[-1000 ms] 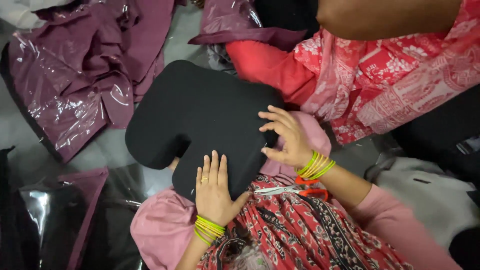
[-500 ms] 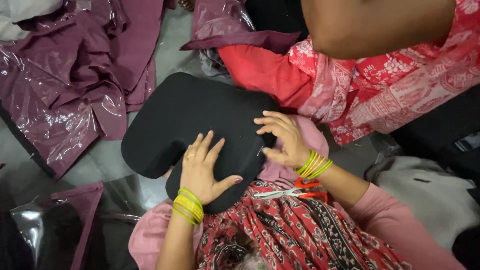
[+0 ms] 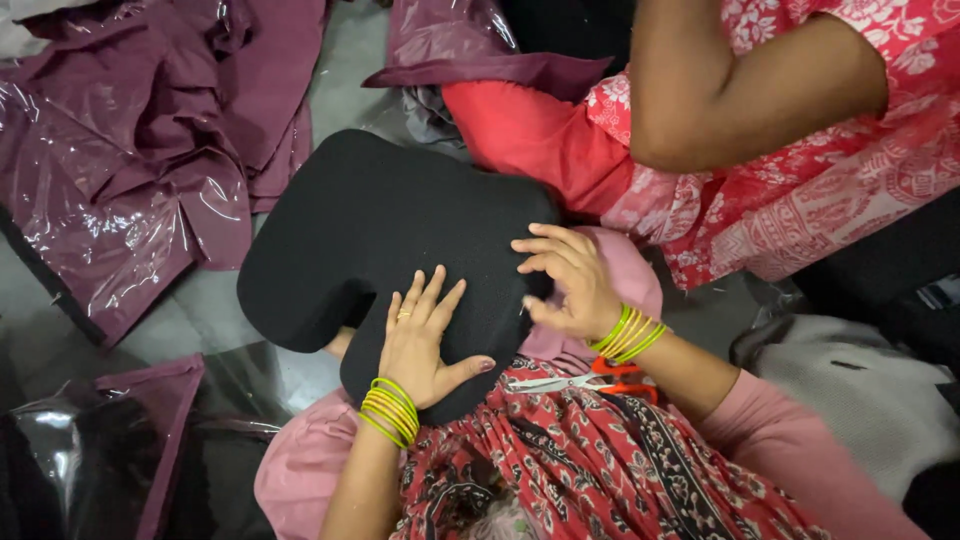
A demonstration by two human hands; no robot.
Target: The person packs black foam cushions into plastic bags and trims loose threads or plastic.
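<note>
Even indoor light, plastic glare, sharp

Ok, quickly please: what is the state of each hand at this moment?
Left hand: open, lying flat on the black foam cushion, holding nothing.
Right hand: open, fingers curled at the cushion's edge; a grip cannot be told.
</note>
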